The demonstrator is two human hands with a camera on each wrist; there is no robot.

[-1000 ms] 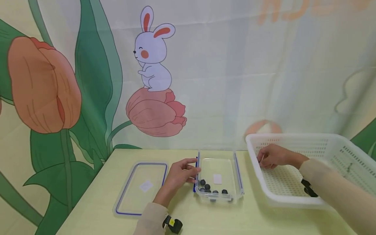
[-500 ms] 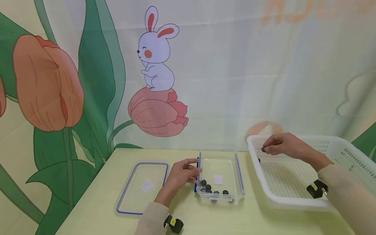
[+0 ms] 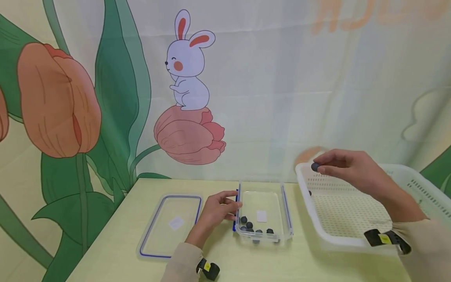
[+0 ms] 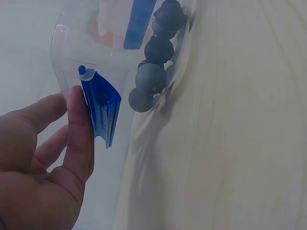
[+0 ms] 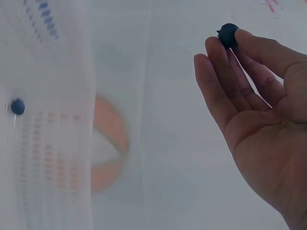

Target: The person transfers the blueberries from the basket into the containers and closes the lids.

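My right hand [image 3: 359, 172] pinches a blueberry [image 5: 229, 35] between thumb and fingertips, raised above the left rim of the white plastic basket [image 3: 318, 227]. A second blueberry [image 5: 17, 106] lies inside the basket by its left wall. At the middle of the table stands a clear food container [image 3: 271, 201], lidless, with several blueberries [image 3: 249, 225] gathered toward its near end. My left hand [image 3: 218, 207] holds the container's left wall, thumb at the rim and fingers outside. In the left wrist view, a blue latch flap [image 4: 103, 108] hangs beside those fingers.
A clear lid [image 3: 155, 231] with a blue seal lies flat to the left of my left hand. The basket stands on the right of the yellow table [image 3: 112, 243]. Behind the table hangs a printed cloth [image 3: 253, 98] with a rabbit and tulips.
My right hand has come up from inside the basket with a blueberry, rising above the rim. My left hand has stayed at the container.
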